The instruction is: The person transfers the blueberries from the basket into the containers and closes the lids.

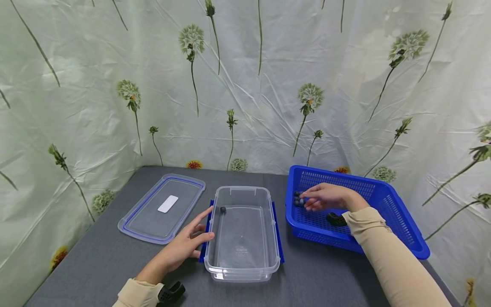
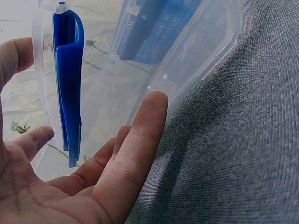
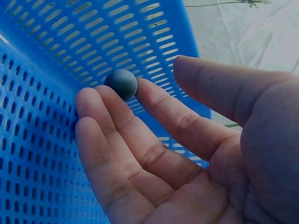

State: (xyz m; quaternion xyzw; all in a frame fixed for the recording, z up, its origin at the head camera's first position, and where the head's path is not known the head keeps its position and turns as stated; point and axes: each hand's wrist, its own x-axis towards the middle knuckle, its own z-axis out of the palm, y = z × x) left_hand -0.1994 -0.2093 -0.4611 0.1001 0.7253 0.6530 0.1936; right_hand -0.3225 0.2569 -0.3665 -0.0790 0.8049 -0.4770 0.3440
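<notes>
A clear plastic box [image 1: 241, 273] with blue side clips [image 1: 278, 234] stands open on the table, one blueberry [image 1: 223, 209] inside near its far left corner. My left hand [image 1: 184, 247] is at the box's left side, fingers spread around the blue clip [image 2: 70, 93], the fingertips near or touching the wall and rim. Inside the blue basket [image 1: 387, 221], my right hand [image 1: 326, 197] reaches to the left end. Several blueberries [image 1: 297, 203] lie there. One blueberry [image 3: 121, 84] is at the index and middle fingertips; the thumb stands apart from it.
A clear lid [image 1: 147, 213] with a blue seal and a white label [image 1: 168, 204] lies at the left of the grey table [image 1: 96, 264]. Behind hangs a pale curtain [image 1: 245, 85] printed with dandelions. The basket's raised rim surrounds my right hand.
</notes>
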